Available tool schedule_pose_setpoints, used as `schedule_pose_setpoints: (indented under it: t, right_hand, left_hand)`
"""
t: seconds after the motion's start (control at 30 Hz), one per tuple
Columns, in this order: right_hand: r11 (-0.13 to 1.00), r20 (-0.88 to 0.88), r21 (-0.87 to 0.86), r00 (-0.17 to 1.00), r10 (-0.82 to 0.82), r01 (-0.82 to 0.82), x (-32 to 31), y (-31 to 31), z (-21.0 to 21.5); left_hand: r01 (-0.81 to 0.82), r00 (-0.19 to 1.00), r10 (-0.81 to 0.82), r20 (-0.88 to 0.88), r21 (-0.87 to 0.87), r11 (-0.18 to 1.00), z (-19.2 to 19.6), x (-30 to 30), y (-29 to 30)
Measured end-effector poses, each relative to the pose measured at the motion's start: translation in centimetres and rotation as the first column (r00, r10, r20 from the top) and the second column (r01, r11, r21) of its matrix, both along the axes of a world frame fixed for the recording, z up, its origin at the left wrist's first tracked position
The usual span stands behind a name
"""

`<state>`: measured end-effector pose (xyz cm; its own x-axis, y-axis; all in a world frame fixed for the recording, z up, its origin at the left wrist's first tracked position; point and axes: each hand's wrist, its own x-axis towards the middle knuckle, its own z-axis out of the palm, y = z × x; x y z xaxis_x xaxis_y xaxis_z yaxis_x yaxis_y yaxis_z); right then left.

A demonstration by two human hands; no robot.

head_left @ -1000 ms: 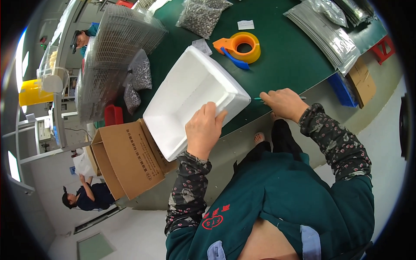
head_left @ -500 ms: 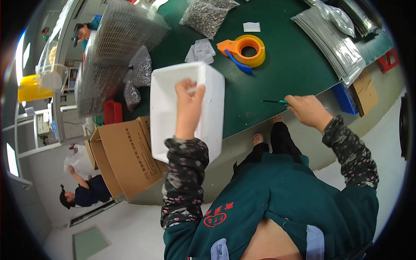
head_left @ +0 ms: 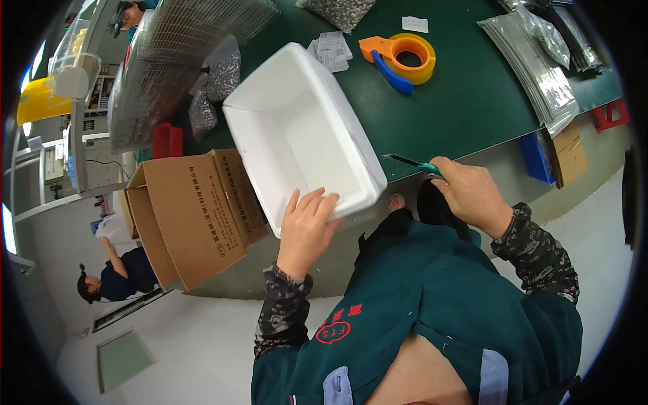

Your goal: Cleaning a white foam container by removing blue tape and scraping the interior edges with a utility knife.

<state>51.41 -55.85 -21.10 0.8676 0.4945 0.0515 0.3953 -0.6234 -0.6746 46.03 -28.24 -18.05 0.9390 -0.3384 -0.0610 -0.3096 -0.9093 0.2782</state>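
Note:
A deep white open-topped box (head_left: 347, 131) sits turned at an angle near the table's left front edge, its inside bare. Over its near rim, the fingers of my left hand (head_left: 307, 229) are hooked, gripping the wall. To the right, just off the table's front edge, my right hand (head_left: 472, 192) is closed around a utility knife (head_left: 412, 163) with a teal handle. Its narrow dark blade points left toward the box, without touching it.
An open cardboard box (head_left: 192, 209) stands left of the white box. On the green table (head_left: 452, 115) lie an orange tape dispenser (head_left: 408, 57), paper slips (head_left: 332, 50), bags of small parts (head_left: 223, 71) and silvery plastic sleeves (head_left: 533, 74). Another person (head_left: 125, 277) is at far left.
My left hand has come out of the white box's inside to its near rim. The box has turned and shifted nearer. The knife has moved slightly left, toward the box.

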Motion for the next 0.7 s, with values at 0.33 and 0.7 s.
schedule_pose_setpoints:
  t: [0.33, 0.7]
  right_hand:
    - [0.967, 0.258, -0.254, 0.966, 0.03, 0.037, 0.3, 3.2, 4.4]
    - [0.919, 0.176, -0.393, 0.977, 0.119, -0.041, 1.2, 4.7, 4.9]
  left_hand:
    - [-0.099, 0.991, 0.098, 0.085, 0.003, 0.995, -1.0, 4.5, -2.7]
    - [-0.079, 0.993, 0.079, 0.085, -0.005, 0.997, -1.8, 4.8, -2.3]
